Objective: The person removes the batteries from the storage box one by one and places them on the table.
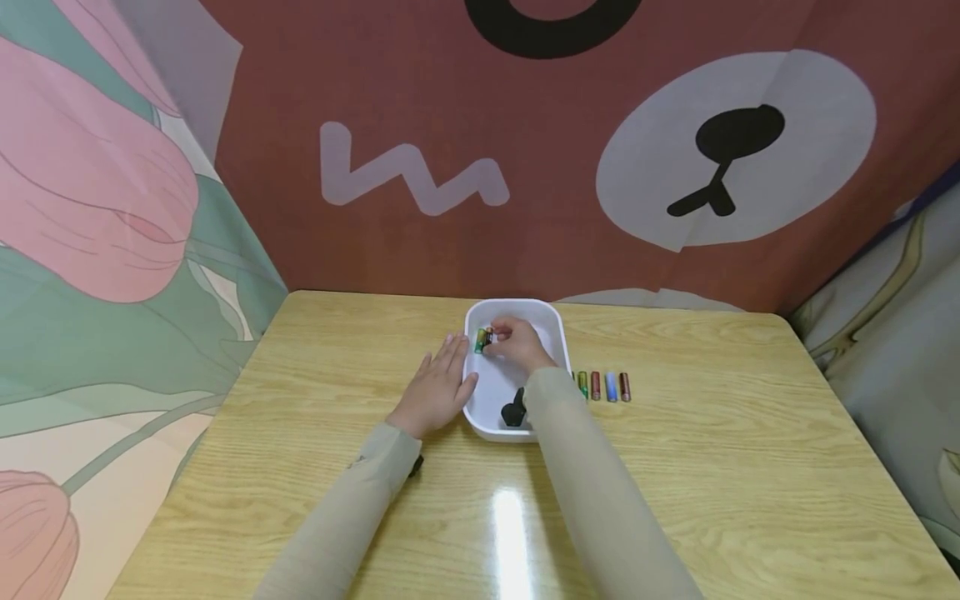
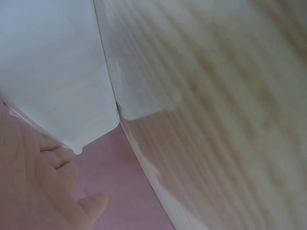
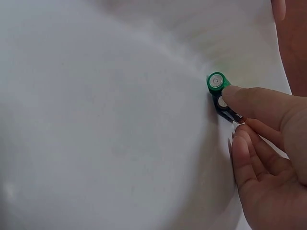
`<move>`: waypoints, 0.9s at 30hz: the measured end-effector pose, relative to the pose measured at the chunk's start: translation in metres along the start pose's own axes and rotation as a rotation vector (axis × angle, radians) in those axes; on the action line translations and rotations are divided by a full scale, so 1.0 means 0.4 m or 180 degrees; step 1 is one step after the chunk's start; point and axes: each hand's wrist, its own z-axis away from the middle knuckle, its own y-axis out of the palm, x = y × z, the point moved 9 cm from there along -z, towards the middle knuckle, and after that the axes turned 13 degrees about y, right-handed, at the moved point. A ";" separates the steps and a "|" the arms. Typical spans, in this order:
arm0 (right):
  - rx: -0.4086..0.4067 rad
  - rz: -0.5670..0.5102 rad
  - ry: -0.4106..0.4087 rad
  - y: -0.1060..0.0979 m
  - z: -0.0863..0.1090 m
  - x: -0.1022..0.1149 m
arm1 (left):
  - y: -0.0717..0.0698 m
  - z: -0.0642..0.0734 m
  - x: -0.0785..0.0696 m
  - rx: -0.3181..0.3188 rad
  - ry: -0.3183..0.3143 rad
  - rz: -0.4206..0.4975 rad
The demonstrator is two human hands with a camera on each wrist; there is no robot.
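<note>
A white plastic bin (image 1: 495, 392) stands on the table. Inside it, near its left wall, a green battery (image 3: 217, 81) lies side by side with a black battery (image 3: 222, 101). My right hand (image 1: 519, 343) reaches into the bin and pinches the black battery, thumb over its flat end and fingertips along its far side. Fingers extended, my left hand (image 1: 431, 390) rests against the bin's left side; in the left wrist view the left hand (image 2: 43, 177) touches the outside of the rim.
Right of the bin, several batteries stand in a row on the wooden table (image 1: 720, 433), among them a green one (image 1: 582, 384), a red one (image 1: 596, 386), a blue one (image 1: 611, 387) and a dark red one (image 1: 625, 387). Behind the table hangs a printed cloth (image 1: 420, 250).
</note>
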 end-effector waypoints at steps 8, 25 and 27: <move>0.0017 0.0096 0.0077 0.002 0.003 0.002 | 0.002 -0.001 0.002 0.0020 -0.0021 -0.0001; -0.0002 0.0242 0.0042 0.003 0.005 0.006 | -0.002 0.000 -0.002 0.0041 -0.0042 -0.0001; 0.0001 0.0243 0.0012 0.003 0.004 0.005 | -0.003 0.000 -0.002 0.0024 -0.0033 -0.0002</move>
